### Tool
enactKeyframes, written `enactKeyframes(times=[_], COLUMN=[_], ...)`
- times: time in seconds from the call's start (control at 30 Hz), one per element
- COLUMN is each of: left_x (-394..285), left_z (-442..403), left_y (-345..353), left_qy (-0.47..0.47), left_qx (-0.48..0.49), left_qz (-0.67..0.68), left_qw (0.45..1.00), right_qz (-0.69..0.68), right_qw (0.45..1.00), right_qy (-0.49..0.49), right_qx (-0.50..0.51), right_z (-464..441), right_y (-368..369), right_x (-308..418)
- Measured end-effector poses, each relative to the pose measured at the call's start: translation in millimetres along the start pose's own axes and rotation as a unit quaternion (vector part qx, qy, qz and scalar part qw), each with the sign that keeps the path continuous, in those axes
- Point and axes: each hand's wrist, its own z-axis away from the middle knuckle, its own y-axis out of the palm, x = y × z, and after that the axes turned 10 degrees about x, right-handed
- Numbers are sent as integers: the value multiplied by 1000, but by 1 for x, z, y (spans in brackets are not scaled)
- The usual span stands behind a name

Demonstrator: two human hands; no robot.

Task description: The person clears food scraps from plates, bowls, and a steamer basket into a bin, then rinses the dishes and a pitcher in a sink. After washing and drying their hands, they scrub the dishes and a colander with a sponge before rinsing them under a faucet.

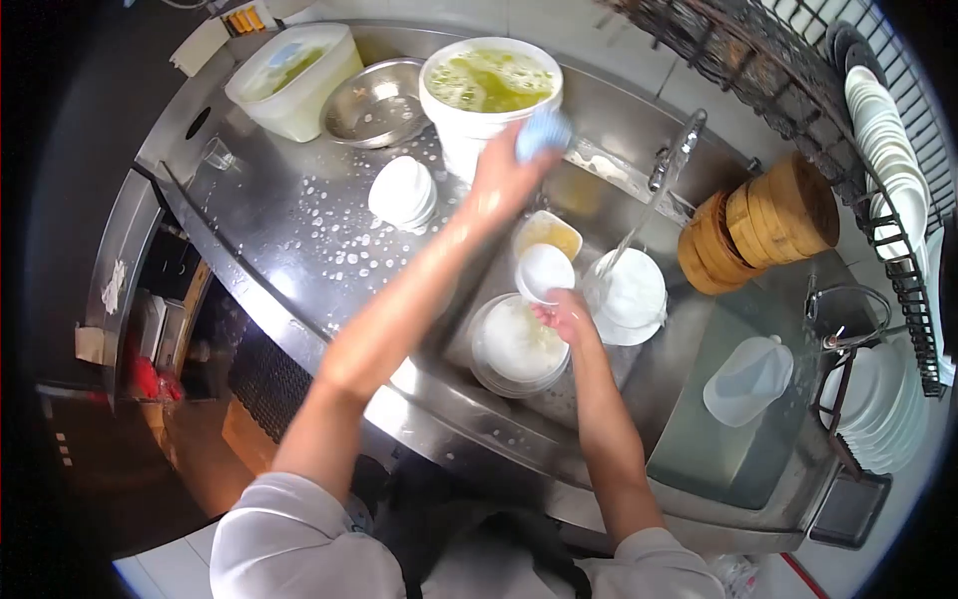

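Note:
My left hand (502, 175), blurred by motion, grips a blue sponge (544, 135) beside the white bucket (459, 128) of greenish, foamy liquid. Over the sink, my right hand (567, 317) is closed on the rim of a small white bowl (545, 270). Below that bowl sits a clear round tub (484, 367) filled with suds. A rectangular plastic container (534, 228) with yellowish contents lies just behind the bowl. To the right, water from the faucet (679, 150) runs onto white dishes (634, 290). Stacked white bowls (402, 194) rest on the wet counter to the left.
A metal basin (374, 103) and a plastic tub (294, 85) stand at the back left. Bamboo steamers (763, 225) sit behind the right, water-filled basin, where a translucent jug (748, 381) floats or rests. A rack of plates (888, 150) overhangs the right side.

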Motion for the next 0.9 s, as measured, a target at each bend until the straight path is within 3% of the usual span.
enactKeyframes(times=[0.03,0.1,0.2,0.27,0.33,0.37,0.4,0.47,0.53,0.63,0.7,0.73,0.77,0.87,0.9], left_x=[-21,-66,-93,-53,12,52,73,113,140,193,205,206,207,186,182], left_z=[-26,-63,-53,-25,7,20,36,52,58,57,55,57,57,68,75], left_y=[-23,-73,-146,-190,-223,-226,-226,-216,-207,-191,-191,-191,-188,-171,-161], left_qy=[92,107,167,122,-19,-63,-185,-288,-329,-330,-341,-348,-343,-317,-300], left_qx=[-49,-19,-61,-57,-25,-68,-48,-16,55,98,85,80,72,52,44], left_qz=[-135,-267,-245,-131,-45,-4,27,114,190,278,317,335,347,396,425], left_qw=[985,958,953,982,998,996,981,951,923,897,881,872,870,860,853], right_qz=[4,51,154,233,354,414,472,580,676,726,502,362,366,137,158], right_qw=[999,995,976,956,916,892,863,788,688,620,851,929,920,970,954], right_qy=[-38,-68,-122,-161,-189,-180,-170,-177,-205,-247,-136,-76,-82,-162,-229], right_qx=[0,56,93,70,-4,-28,-54,-110,-164,-164,-67,-14,-117,-118,-110], right_z=[8,14,23,10,-6,-19,-34,-59,-77,-76,-64,-58,-51,-78,-80], right_y=[31,86,170,216,259,272,282,292,298,295,279,273,270,241,237], right_x=[8,36,88,108,125,129,131,129,123,119,130,132,121,55,47])
